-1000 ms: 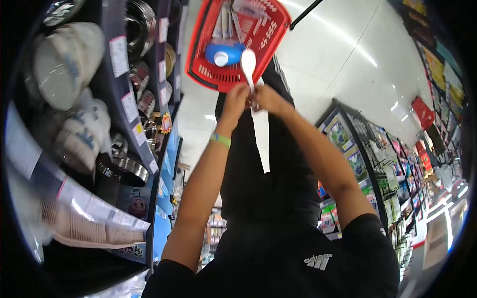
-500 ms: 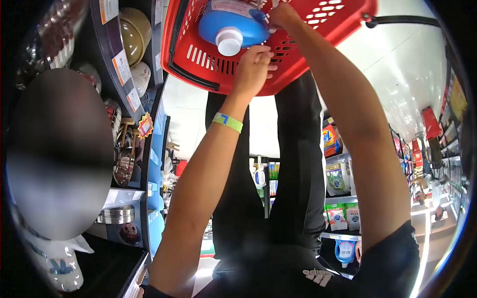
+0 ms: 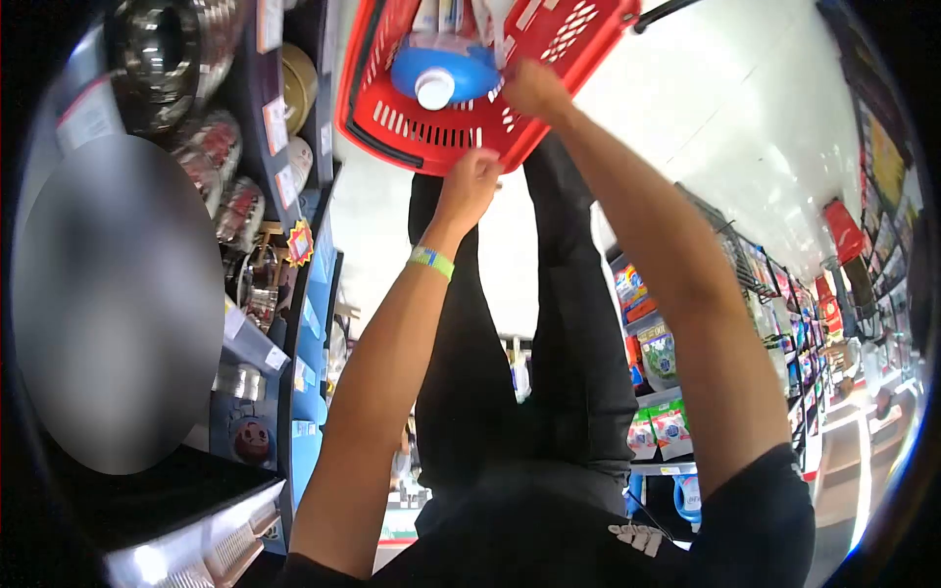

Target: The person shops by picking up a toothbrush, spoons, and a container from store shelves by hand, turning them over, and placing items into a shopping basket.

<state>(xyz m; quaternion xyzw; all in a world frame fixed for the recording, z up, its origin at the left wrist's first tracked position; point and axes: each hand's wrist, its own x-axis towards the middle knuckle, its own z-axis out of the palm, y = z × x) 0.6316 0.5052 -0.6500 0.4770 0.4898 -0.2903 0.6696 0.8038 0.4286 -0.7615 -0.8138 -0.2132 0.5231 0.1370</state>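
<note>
The blue bottle (image 3: pixel 456 71) lies in the red basket (image 3: pixel 421 155), at the upper centre of the frame; the right hand (image 3: pixel 534 90) is close beside it, fingers curled, their grip I cannot tell; the left hand (image 3: pixel 471 180) is at the basket's near rim, fingers bent, whether closed I cannot tell; shelves (image 3: pixel 270 343) stand at the left.

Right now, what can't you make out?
All in the head view:
- Right hand: blurred; grip unclear.
- Left hand: fingertips overlap the rim; contact unclear.
- Red basket: far end cut off by top edge.
- Blue bottle: label too blurred to read.
- Price tags: print too small.
- Left shelves: partly hidden by a gray oval.
</note>
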